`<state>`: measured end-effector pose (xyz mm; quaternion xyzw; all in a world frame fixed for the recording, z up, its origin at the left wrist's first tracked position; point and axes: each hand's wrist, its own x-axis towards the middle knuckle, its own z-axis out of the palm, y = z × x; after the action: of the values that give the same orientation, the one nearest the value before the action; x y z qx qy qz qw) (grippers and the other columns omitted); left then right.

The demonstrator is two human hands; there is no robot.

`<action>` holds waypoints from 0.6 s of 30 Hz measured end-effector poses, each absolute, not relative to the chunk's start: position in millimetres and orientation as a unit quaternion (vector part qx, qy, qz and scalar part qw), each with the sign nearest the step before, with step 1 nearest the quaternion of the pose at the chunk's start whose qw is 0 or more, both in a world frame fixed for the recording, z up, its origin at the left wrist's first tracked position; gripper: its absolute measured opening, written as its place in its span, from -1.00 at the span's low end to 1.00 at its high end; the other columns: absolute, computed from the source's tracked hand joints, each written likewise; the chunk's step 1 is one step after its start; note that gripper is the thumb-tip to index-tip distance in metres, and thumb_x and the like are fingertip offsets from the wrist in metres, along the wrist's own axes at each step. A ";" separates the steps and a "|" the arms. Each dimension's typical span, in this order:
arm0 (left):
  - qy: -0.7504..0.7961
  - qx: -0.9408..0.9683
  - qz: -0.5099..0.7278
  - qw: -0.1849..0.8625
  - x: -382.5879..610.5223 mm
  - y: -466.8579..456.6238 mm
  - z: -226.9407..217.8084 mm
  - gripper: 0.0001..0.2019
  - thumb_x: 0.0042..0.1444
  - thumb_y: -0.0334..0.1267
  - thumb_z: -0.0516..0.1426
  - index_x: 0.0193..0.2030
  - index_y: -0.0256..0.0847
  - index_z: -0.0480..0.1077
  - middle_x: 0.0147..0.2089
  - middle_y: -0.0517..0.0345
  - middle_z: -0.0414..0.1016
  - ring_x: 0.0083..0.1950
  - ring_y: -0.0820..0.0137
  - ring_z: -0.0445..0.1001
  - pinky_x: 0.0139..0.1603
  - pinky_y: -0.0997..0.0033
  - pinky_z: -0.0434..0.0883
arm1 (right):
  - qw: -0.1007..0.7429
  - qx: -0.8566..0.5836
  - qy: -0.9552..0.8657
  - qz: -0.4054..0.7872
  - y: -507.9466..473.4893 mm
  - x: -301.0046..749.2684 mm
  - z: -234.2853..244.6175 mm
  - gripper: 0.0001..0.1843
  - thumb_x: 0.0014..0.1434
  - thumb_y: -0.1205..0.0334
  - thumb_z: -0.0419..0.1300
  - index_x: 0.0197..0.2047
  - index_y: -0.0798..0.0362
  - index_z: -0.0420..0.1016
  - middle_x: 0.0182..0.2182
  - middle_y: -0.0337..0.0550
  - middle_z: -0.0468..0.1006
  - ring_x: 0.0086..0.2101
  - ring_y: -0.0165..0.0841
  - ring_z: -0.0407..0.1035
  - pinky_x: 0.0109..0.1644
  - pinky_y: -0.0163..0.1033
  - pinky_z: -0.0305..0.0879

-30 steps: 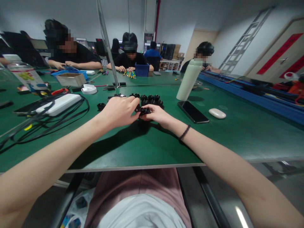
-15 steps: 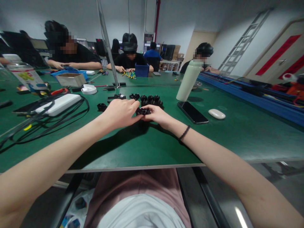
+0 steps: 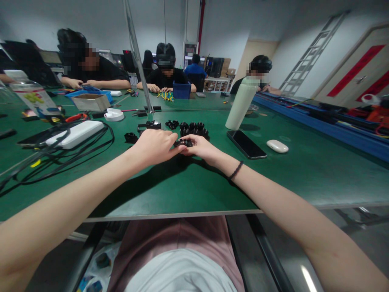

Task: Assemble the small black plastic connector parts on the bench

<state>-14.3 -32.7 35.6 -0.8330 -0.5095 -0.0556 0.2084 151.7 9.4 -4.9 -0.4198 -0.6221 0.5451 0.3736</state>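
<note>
A small black part [image 3: 184, 142] with an uneven outline is held between my two hands above the green table [image 3: 182, 190]. My left hand [image 3: 156, 145] is closed on its left side, back of the hand upward, thumb pointing right. From the right, my right hand [image 3: 200, 146] pinches the same part with thumb and fingers. Just beyond my hands stand several black round pieces in rows [image 3: 194, 128], with a small heap of black pieces [image 3: 172, 124] beside them. Left of these lie a black rectangular piece [image 3: 148, 125] and another small black piece [image 3: 131, 138].
To the right are a pale green bottle [image 3: 241, 104], a phone [image 3: 246, 144] and a white oval case [image 3: 277, 146]. A white box [image 3: 75, 134] with black cables lies left. A metal pole [image 3: 138, 56] rises behind. Co-workers sit across the table by a blue bin [image 3: 181, 89].
My left hand has shifted very slightly, its knuckles a little lower. Both hands stay on the black part, and the other things on the table look unmoved.
</note>
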 end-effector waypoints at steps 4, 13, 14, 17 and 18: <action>-0.507 -0.833 -0.049 0.217 -14.0 -32.6 34.8 -0.49 0.28 0.08 -0.14 -0.19 -0.25 0.48 -0.24 -0.12 0.59 -0.21 0.12 0.57 -0.34 0.31 0.32 | 0.375 -0.419 -0.625 0.541 8.6 150.6 -4.2 -0.63 -0.17 0.57 0.34 -0.25 0.13 0.45 -0.50 -0.32 0.47 -0.49 -0.53 0.34 -0.39 -0.40 0.36; -0.518 -0.832 -0.039 0.196 -13.8 -31.2 34.1 -0.45 0.31 0.07 -0.19 -0.18 -0.25 0.51 -0.24 -0.14 0.60 -0.19 0.12 0.58 -0.31 0.31 0.33 | 0.376 -0.410 -0.640 0.530 9.4 150.2 -4.8 -0.63 -0.20 0.59 0.31 -0.27 0.13 0.47 -0.44 -0.27 0.50 -0.42 -0.49 0.36 -0.33 -0.37 0.36; -0.520 -0.831 -0.035 0.195 -13.8 -30.9 34.0 -0.44 0.31 0.07 -0.21 -0.18 -0.24 0.51 -0.23 -0.14 0.60 -0.18 0.12 0.58 -0.30 0.31 0.34 | 0.375 -0.410 -0.642 0.527 9.5 150.3 -5.0 -0.63 -0.20 0.59 0.31 -0.27 0.13 0.47 -0.44 -0.27 0.50 -0.41 -0.48 0.36 -0.33 -0.37 0.36; -0.523 -0.830 -0.027 0.191 -13.7 -30.6 33.7 -0.42 0.32 0.06 -0.23 -0.18 -0.23 0.52 -0.23 -0.14 0.61 -0.17 0.12 0.58 -0.28 0.30 0.34 | 0.377 -0.411 -0.652 0.514 9.4 150.8 -5.6 -0.63 -0.21 0.57 0.30 -0.26 0.12 0.48 -0.43 -0.27 0.50 -0.40 -0.48 0.35 -0.31 -0.36 0.34; -0.525 -0.829 -0.025 0.191 -13.6 -30.6 33.5 -0.42 0.32 0.05 -0.23 -0.18 -0.23 0.52 -0.24 -0.14 0.61 -0.17 0.12 0.58 -0.27 0.30 0.34 | 0.377 -0.412 -0.655 0.510 9.3 150.8 -5.9 -0.62 -0.21 0.56 0.30 -0.25 0.12 0.49 -0.43 -0.27 0.50 -0.40 -0.48 0.34 -0.31 -0.36 0.34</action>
<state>-13.6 -30.6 33.5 -0.8291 -0.5251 -0.0248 0.1906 150.8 9.3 -5.9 -0.4117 -0.6546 0.5099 0.3768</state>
